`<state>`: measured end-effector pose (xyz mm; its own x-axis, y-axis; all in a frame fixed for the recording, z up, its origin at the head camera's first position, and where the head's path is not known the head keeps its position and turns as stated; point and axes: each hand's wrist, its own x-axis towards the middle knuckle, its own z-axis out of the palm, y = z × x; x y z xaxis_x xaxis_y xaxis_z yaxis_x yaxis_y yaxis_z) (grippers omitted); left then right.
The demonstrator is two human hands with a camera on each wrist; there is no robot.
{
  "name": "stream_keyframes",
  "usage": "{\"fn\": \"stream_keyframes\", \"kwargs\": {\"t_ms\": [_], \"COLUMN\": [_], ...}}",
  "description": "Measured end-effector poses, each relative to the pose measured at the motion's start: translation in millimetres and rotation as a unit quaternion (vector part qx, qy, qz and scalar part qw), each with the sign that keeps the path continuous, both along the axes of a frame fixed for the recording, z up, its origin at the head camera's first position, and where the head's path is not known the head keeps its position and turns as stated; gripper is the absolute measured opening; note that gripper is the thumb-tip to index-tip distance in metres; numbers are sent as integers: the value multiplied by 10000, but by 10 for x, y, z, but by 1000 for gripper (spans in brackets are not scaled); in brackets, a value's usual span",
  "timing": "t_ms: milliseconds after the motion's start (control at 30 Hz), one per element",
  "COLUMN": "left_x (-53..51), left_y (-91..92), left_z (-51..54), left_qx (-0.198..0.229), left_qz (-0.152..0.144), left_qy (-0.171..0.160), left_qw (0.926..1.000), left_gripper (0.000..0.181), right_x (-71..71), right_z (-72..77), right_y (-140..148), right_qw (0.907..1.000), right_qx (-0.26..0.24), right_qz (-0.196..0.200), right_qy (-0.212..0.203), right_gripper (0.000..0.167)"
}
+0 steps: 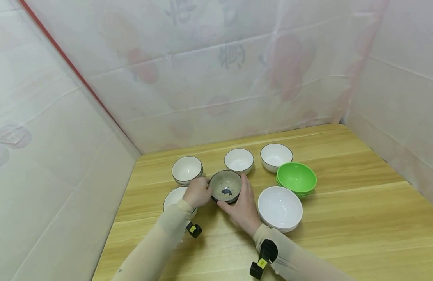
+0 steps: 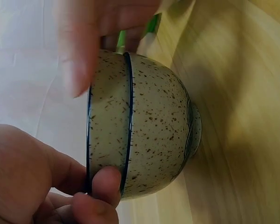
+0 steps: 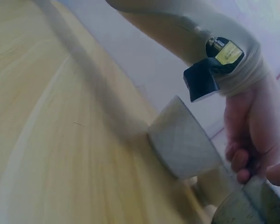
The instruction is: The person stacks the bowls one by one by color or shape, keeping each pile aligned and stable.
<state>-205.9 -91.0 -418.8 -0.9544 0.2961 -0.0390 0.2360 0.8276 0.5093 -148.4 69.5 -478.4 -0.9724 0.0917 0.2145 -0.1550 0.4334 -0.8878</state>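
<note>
Two speckled grey bowls with dark blue rims sit one inside the other at the table's middle. The upper speckled bowl (image 1: 226,183) has a blue fish painted inside; in the left wrist view the lower speckled bowl (image 2: 158,126) shows a foot near the wood. My left hand (image 1: 197,192) pinches the upper bowl's rim at its left side, fingertips bent over its outside. From the right, my right hand (image 1: 242,208) holds the bowls, thumb at the near rim and fingers along the right side. Its fingertips are partly hidden behind the bowls in the left wrist view.
A white bowl (image 1: 172,198) stands just left, partly behind my left hand. Stacked white bowls (image 1: 187,169) are behind it. Two white bowls (image 1: 239,159) (image 1: 276,156) stand at the back. Stacked green bowls (image 1: 296,177) and larger white bowls (image 1: 280,207) are right.
</note>
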Motion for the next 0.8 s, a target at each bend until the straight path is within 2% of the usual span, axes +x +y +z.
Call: {"fn": "stream_keyframes", "kwargs": {"t_ms": [200, 433, 500, 600, 800], "left_x": [27, 54, 58, 58, 76], "left_y": [68, 140, 161, 182, 231], "left_z": [-22, -47, -49, -60, -82], "left_qx": [180, 364, 473, 657, 969], "left_qz": [-91, -149, -134, -96, -103], "left_qy": [-89, -250, -307, -415, -521], "left_qw": [9998, 9989, 9983, 9969, 9939], "left_gripper": [31, 33, 32, 31, 32], "right_x": [74, 219, 203, 133, -23], "right_z": [216, 732, 878, 1032, 1141], "right_y": [35, 312, 455, 697, 1168], "right_qw": [9989, 9950, 9919, 9898, 9910], "right_qx": [168, -384, -576, -699, -890], "right_qz": [119, 689, 841, 870, 652], "right_qy": [430, 616, 763, 887, 760], "right_gripper": [99, 88, 85, 80, 72]}}
